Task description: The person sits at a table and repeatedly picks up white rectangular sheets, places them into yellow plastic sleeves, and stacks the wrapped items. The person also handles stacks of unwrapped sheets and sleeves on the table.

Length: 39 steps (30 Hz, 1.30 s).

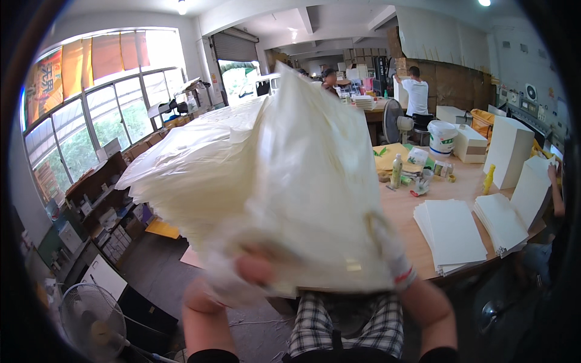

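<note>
A thick stack of cream-white paper sheets (272, 181) is lifted in front of me and fills the middle of the view, fanned out toward the upper left. My left hand (242, 272) grips the stack's lower left corner from beneath; the thumb shows through the thin sheets. My right hand (392, 257), in a white glove, holds the stack's lower right edge. Both forearms rise from the bottom edge. The sheets are blurred by motion.
A wooden table (407, 213) at the right bears two piles of white sheets (451, 233), bottles, a white bucket (442, 137) and upright white boards (507, 151). A person's arm (555, 192) is at the far right. A floor fan (94, 323) stands lower left; shelves line the window.
</note>
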Tool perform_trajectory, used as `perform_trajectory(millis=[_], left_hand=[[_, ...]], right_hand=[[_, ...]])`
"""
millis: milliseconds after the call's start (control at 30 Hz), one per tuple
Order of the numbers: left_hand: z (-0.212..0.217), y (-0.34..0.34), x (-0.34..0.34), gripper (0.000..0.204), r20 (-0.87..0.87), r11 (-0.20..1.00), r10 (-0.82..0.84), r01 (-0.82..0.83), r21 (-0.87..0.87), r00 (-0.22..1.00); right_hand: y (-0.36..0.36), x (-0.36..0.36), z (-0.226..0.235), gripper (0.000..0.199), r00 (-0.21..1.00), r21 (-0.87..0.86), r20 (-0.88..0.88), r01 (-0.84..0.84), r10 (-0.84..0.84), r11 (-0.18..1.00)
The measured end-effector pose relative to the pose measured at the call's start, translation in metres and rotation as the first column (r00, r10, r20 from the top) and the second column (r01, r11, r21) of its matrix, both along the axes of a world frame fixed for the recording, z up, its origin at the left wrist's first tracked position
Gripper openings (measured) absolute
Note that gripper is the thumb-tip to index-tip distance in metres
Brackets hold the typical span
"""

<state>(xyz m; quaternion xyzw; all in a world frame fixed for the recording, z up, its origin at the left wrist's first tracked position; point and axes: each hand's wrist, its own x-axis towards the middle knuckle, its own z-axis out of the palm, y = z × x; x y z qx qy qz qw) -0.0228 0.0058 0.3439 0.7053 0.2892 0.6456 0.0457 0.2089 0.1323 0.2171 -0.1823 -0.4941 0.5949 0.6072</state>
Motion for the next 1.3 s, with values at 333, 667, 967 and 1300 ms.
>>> perform_trajectory(millis=[333,667,967,1300], left_hand=[[0.156,0.053,-0.211,0.017,0.299,0.994,-0.052,0.020,0.110,0.953],[-0.238,0.075,-0.188,0.020,0.658,0.942,0.111,0.132,-0.309,0.745],[-0.388,0.140,0.065,0.024,-0.326,0.614,-0.179,-0.154,-0.774,0.928],[-0.407,0.210,0.103,0.031,-0.753,0.642,-0.239,-0.482,-0.596,0.613]], right_hand=[[0.049,-0.128,0.257,0.042,0.594,0.183,0.795,-0.432,0.126,0.883],[0.006,-0.122,0.027,0.036,0.831,0.778,0.542,-0.553,0.126,0.297],[-0.067,0.005,-0.241,0.039,0.645,-0.362,0.511,-0.437,0.568,0.823],[-0.124,0.079,-0.305,0.033,0.825,-0.450,0.537,0.104,0.175,0.887]])
